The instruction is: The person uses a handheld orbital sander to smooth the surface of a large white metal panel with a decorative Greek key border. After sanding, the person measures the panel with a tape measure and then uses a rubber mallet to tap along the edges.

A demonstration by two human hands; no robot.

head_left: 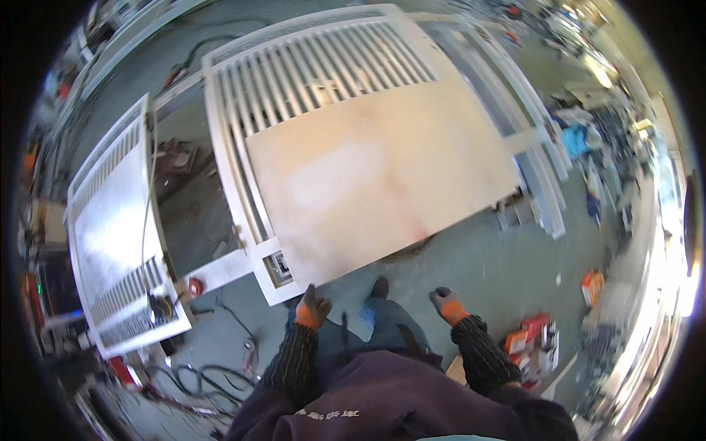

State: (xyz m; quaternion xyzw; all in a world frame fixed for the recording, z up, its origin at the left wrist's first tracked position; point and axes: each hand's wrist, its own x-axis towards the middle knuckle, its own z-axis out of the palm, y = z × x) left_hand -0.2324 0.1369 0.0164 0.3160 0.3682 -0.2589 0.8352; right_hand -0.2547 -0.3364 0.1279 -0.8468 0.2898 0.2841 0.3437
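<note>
A large flat pale metal sheet (382, 169) lies over a white slatted metal panel (254, 73) in front of me. My left hand (314, 309), in a grey and orange work glove, is closed at the sheet's near left corner, with its fingers at the edge. Just beside it is a square cutout with a fitting (279, 267) in the panel's corner. My right hand (448, 305), gloved alike, hangs above the floor to the right, apart from the sheet. Its fingers are curled in, and nothing shows in them.
At the left, a second white slatted panel (118, 213) stands joined by a white crossbar (219, 272). Black hoses (206, 378) lie on the green floor. White rails (533, 169) extend beyond the sheet's right side. Red and orange boxes (533, 331) sit at the right.
</note>
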